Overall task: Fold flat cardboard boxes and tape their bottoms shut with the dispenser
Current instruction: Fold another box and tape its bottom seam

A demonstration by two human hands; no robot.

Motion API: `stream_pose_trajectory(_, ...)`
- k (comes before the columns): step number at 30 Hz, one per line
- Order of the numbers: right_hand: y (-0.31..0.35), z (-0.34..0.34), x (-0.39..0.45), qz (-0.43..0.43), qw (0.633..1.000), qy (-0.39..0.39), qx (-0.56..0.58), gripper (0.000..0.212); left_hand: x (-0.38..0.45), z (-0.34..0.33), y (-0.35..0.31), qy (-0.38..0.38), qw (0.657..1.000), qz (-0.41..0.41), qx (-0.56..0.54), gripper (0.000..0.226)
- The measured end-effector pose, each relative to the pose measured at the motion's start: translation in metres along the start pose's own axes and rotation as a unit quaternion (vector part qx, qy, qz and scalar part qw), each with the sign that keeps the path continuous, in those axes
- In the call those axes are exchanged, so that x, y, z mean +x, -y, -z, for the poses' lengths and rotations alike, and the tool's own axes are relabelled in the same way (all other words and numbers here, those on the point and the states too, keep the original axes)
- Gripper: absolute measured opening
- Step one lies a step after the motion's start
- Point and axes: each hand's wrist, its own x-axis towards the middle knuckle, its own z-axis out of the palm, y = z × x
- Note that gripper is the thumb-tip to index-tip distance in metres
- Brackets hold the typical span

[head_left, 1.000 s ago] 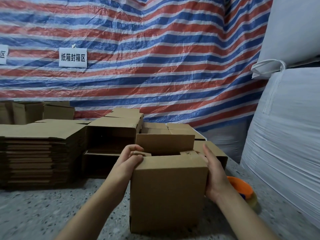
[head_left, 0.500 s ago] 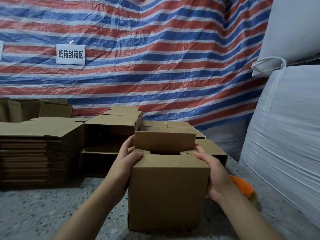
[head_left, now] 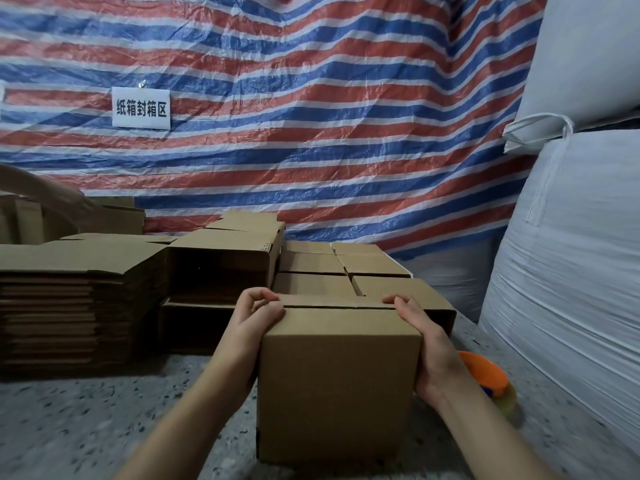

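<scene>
Standing upright on the speckled stone table (head_left: 86,420), the cardboard box (head_left: 337,393) is held between both hands, its upward-facing flaps folded shut so that a thin seam runs across the top. The left hand (head_left: 254,327) is curled over the box's left top corner and grips it, fingers hooked over the far flap; the right hand (head_left: 427,344) is clamped round the right top corner likewise. Folding appears to be finished on this box, while taping is judged still to be done: no tape is seen along the seam, and the orange tape dispenser (head_left: 485,379) lies untouched just right of the box, partly hidden by the right wrist. The board is matte brown corrugate, with crisp square edges. Behind the box, several closed boxes (head_left: 311,263) are packed together. Left of it a tall stack of flat blanks (head_left: 69,299) shows ribbed layered edges. A glossy red, white and blue striped tarp (head_left: 311,116) hangs beyond, and woven white bulk sacks (head_left: 571,271) bulge at the right.
</scene>
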Motion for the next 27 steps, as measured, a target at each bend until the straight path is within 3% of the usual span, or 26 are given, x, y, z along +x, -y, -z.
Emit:
stream_pose_trajectory(5, 0.000, -0.002, 0.002, 0.005, 1.000, 0.000, -0.018, 0.030, -0.001, 0.003, -0.005, 0.022, 0.998, 0.015, 0.048, 0.008)
stream_pose_trajectory(9, 0.002, -0.004, 0.000, 0.015, 1.000, 0.006, -0.026, 0.033, 0.000, 0.005, -0.026, 0.029, 0.968, -0.020, 0.248, 0.011)
stream_pose_trajectory(11, 0.003, -0.005, 0.000, 0.021, 0.999, 0.003, -0.038, 0.026, -0.002, 0.002, -0.040, 0.038, 0.919, -0.085, 0.382, 0.023)
stream_pose_trajectory(14, 0.005, -0.007, -0.002, 0.021, 0.999, -0.001, -0.047, 0.021, -0.008, -0.018, -0.053, 0.092, 0.796, -0.191, 0.567, 0.042)
stream_pose_trajectory(18, 0.006, -0.010, -0.005, 0.026, 0.998, -0.022, -0.061, 0.023, -0.007, -0.042, -0.044, 0.184, 0.679, -0.214, 0.677, 0.067)
stream_pose_trajectory(21, 0.006, -0.011, -0.006, 0.025, 0.997, -0.034, -0.072, 0.026, -0.001, -0.041, -0.040, 0.178, 0.666, -0.228, 0.688, 0.089)
stream_pose_trajectory(24, 0.009, -0.003, -0.002, 0.012, 0.993, -0.031, -0.110, 0.033, 0.004, -0.038, -0.036, 0.178, 0.664, -0.255, 0.680, 0.090)
stream_pose_trajectory(26, 0.016, 0.011, 0.004, 0.029, 0.975, -0.073, -0.206, 0.034, 0.005, -0.038, -0.035, 0.180, 0.661, -0.264, 0.679, 0.090)
stream_pose_trajectory(27, 0.022, 0.022, 0.007, 0.039, 0.947, -0.116, -0.298, 0.032, 0.005, -0.038, -0.035, 0.178, 0.660, -0.266, 0.680, 0.091)
